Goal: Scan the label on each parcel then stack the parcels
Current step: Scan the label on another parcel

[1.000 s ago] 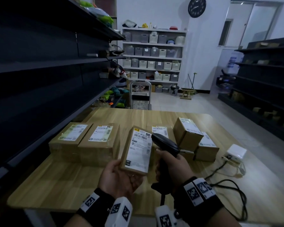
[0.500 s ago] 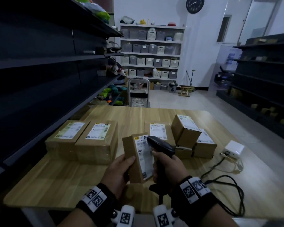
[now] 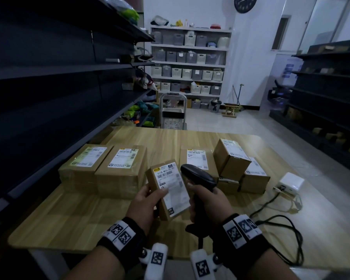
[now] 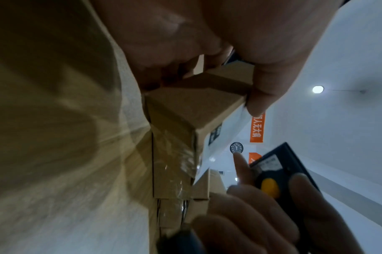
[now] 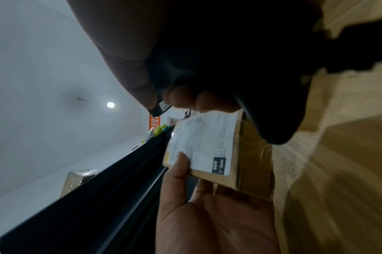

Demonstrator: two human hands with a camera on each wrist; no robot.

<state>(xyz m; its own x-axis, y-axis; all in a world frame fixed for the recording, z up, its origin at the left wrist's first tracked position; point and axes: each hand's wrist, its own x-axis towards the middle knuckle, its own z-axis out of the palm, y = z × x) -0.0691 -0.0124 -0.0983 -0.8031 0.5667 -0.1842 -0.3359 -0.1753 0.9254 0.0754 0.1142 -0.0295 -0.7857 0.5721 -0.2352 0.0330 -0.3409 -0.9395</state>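
My left hand grips a small flat cardboard parcel above the wooden table, thumb on its white label, which faces up and to the right. In the left wrist view the same parcel shows edge-on under my thumb. In the right wrist view the parcel shows its label. My right hand holds a black handheld scanner by its grip, its head just right of the label. Two large parcels sit side by side at the left. Several smaller parcels cluster at the right.
A white adapter box with black cables lies at the table's right edge. Dark shelving runs along the left, more dark shelves stand at the right. A trolley stands beyond the table's far edge.
My left hand tilted the parcel toward the scanner, then turned the label back up toward me. The scanner stayed close beside the parcel.
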